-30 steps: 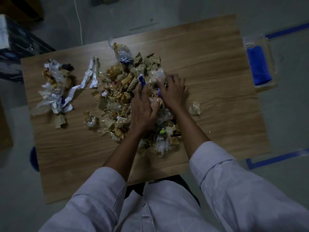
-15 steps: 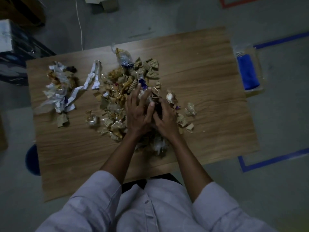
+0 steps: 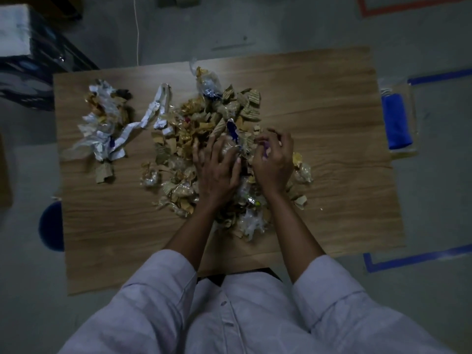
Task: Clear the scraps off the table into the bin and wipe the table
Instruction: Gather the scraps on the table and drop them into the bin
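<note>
Since 0.5 s ago the hands have parted slightly and reached back toward 12 o'clock. The left hand point(image 3: 217, 169) presses spread fingers on the scraps point(image 3: 204, 129) while the right hand point(image 3: 274, 162) curls its fingers round a few bits, so gathering looks barely begun, and I cannot tell where the bin is. The scraps lie mid-table point(image 3: 332, 98), a loose heap of crumpled gold foil, ribbed brown card and crinkly clear film, with a smaller heap of white paper point(image 3: 104, 123) at 9 o'clock. A soft folded blue cloth point(image 3: 396, 121) waits unused at 3 o'clock.
</note>
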The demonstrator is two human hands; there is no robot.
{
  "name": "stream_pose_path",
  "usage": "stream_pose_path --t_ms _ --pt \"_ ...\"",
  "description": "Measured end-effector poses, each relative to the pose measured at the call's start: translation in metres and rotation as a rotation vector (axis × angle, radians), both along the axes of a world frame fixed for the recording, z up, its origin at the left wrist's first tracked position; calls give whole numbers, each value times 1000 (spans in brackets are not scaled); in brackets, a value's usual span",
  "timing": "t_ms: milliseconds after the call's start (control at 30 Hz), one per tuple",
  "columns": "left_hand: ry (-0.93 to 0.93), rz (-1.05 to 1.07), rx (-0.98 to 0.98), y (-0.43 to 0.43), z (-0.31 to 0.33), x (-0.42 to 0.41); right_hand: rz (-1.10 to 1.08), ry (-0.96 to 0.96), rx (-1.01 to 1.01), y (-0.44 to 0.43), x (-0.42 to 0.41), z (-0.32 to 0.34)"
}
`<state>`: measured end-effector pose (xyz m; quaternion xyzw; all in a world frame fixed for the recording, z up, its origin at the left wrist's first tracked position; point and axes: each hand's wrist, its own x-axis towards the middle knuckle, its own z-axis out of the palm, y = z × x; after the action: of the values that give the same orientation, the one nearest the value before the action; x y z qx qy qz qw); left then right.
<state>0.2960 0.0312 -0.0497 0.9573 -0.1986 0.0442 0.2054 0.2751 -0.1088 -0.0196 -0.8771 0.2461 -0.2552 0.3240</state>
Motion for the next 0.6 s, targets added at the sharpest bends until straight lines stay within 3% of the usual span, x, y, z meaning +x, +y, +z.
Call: stream_pose_path --t_ms 133,267,400,600 --pt "-49 104 -52 -2 14 5 144 64 13 -4 57 3" --pt "38 262 -136 -1 19 20 267 479 106 -1 110 -10" --pt "108 314 -48 8 4 30 381 708 39 4 135 -41" --pt "229 339 -42 7 -6 28 344 504 -97 13 129 -50"
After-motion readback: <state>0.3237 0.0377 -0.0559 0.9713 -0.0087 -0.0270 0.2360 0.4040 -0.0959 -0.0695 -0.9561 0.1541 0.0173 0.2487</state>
